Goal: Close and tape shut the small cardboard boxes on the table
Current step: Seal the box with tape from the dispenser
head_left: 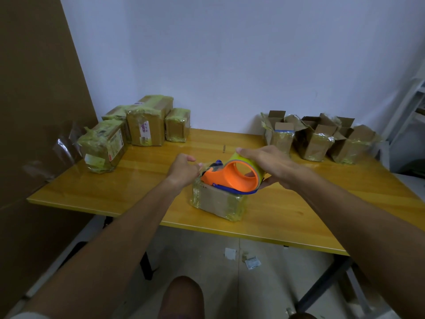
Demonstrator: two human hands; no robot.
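Both hands are over the box (217,202) near the desk's (115,192) front edge. That box is closed, plain brown card with glossy, wrinkled, yellowish tape wrapped round its corners; its top is largely hidden under the dispenser (232,177).

The right hand (268,165) wraps over the tape roll (247,161), fingers curled across the top and thumb tucked beneath, a firm grip on the dispenser. Its orange plastic body is smooth and rounded, with a hollow ring at the roll and a blue strip along its lower edge. The cutter end is dark and blurred, hard to read.

The left hand (184,169) sits just left of the dispenser's nose, fingers curled; it seems to pinch the clear tape end, though the film barely shows.

Behind the box to the left, a cluster of taped boxes (147,127), heavily wrapped and shiny. Behind it to the right, open boxes (318,137) with flaps standing up, their insides not visible. Crumpled clear film (62,143) hangs off the desk's left edge. A knee (184,295) shows below the box, cut off by the frame.
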